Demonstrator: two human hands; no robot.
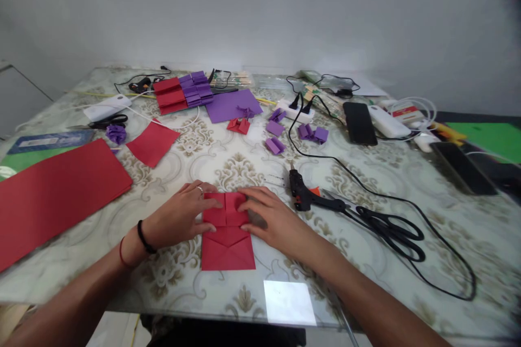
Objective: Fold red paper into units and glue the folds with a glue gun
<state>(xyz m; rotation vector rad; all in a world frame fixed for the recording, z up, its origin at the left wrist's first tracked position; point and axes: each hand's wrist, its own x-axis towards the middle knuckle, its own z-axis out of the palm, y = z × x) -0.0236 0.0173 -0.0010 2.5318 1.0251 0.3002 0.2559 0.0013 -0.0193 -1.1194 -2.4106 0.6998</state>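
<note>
On floral tabletop (240, 168), both hands (179, 214) (279, 222) spread, touching folded red paper (228, 256), illegible label (39, 142) on blue packet (77, 137).

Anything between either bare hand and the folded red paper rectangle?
Nothing visible. The left hand and right hand both touch the folded red paper rectangle directly; the black plastic glue gun lies off to the right.

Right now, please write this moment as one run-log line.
left hand: touching folded red paper | right hand: touching same paper, opposite side | glue gun: right of paper
</note>
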